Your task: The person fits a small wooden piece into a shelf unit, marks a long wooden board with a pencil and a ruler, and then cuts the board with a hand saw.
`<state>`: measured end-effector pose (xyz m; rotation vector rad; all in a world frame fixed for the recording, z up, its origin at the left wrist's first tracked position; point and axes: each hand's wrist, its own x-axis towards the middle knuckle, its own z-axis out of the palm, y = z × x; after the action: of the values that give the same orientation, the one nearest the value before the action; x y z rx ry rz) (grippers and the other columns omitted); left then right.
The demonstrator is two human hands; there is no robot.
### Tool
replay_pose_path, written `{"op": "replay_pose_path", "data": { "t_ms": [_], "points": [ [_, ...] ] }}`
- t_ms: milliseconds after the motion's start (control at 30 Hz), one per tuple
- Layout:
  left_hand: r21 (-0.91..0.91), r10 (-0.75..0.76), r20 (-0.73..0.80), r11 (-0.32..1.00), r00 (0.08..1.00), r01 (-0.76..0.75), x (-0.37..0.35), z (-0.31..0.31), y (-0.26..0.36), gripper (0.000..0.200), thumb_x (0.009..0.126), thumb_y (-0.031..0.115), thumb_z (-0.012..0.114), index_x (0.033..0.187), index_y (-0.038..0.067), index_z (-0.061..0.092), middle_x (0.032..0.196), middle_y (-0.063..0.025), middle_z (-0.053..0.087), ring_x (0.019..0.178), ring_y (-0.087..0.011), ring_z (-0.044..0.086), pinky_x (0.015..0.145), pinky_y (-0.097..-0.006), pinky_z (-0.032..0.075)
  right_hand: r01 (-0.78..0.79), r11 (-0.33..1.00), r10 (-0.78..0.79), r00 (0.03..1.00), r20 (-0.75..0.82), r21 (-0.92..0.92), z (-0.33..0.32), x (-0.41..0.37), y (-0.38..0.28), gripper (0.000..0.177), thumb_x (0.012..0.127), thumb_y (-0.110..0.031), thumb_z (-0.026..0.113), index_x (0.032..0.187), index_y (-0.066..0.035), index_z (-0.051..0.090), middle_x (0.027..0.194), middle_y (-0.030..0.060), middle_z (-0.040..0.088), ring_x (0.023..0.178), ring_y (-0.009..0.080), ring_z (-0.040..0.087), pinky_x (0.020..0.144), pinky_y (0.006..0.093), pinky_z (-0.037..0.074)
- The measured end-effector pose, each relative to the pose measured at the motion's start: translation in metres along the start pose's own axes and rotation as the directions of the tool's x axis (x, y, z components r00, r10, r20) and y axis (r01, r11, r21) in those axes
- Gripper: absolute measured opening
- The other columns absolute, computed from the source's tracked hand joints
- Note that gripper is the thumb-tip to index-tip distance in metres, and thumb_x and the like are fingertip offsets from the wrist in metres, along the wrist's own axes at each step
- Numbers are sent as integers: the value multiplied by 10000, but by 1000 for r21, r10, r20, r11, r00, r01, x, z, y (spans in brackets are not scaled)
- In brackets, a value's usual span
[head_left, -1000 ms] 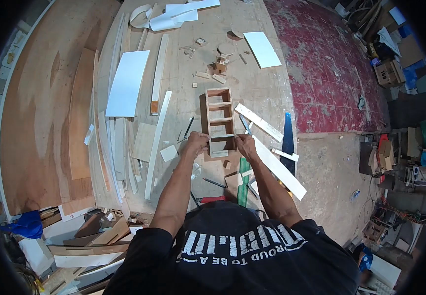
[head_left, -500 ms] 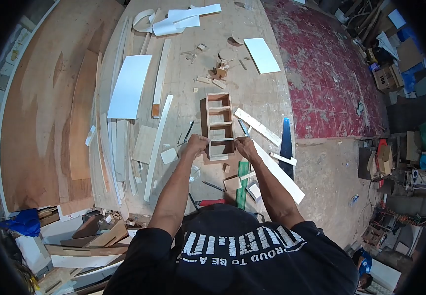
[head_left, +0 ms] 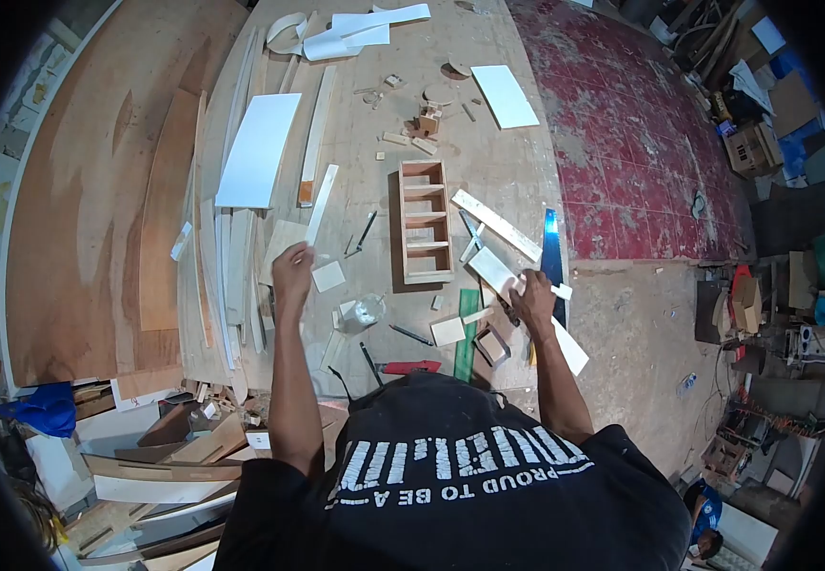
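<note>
A narrow box frame (head_left: pixel 448 233) with several compartments lies on the worktable between my hands, touched by neither. My left hand (head_left: pixel 292 271) is closed on a long pale wooden strip (head_left: pixel 322 205), whose upper end points away from me. On the other side, my right hand (head_left: pixel 532 297) grips a long white board (head_left: pixel 494 270), its fingers bent over the middle. A short pale stick (head_left: pixel 562 291) shows beside those fingers. Close to the left hand lies a small square wood piece (head_left: pixel 328 277). A black pen (head_left: pixel 367 230) rests between that hand and the frame.
Near me lie a green strip (head_left: pixel 467 333), a small open box (head_left: pixel 492 346) and a red-handled tool (head_left: pixel 410 367). White sheets (head_left: pixel 260 152) and long boards cover the table's left side. A dark blue blade-like piece (head_left: pixel 551 238) lies along the right edge. A person (head_left: pixel 705 519) appears at lower right.
Both hands have let go of the box frame and moved apart, left hand to the wooden strip, right hand to the white board. The frame sits slightly higher in view.
</note>
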<state>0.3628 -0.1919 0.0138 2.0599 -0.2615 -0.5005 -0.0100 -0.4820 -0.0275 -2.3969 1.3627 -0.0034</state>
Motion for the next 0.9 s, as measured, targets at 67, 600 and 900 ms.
{"op": "replay_pose_path", "data": {
  "t_ms": [67,600,900],
  "points": [
    [26,-5,-39,1000,999,6,-34,-20,2,354,931,180,650,1236,1,627,1073,-105,679,907,-153,644,733,-281,511,-24,997,28,998,52,-77,0,-24,20,567,781,-267,740,1281,-94,538,1262,136,555,1189,343,517,907,537,452],
    [110,-173,-51,978,984,178,-219,4,-57,240,916,187,654,833,-37,670,655,-112,656,544,-146,601,554,-318,471,275,960,-273,961,41,-54,-13,-38,76,693,820,-237,708,1423,-82,404,1310,184,531,1167,398,541,937,525,483],
    [286,-193,21,941,981,180,-284,67,-87,208,860,202,665,890,-3,687,838,-226,688,792,-366,684,707,-417,516,553,833,-552,831,70,-1,-58,9,40,744,738,-189,784,1405,-126,459,1296,128,534,1179,343,522,959,521,435]
  ]
}}
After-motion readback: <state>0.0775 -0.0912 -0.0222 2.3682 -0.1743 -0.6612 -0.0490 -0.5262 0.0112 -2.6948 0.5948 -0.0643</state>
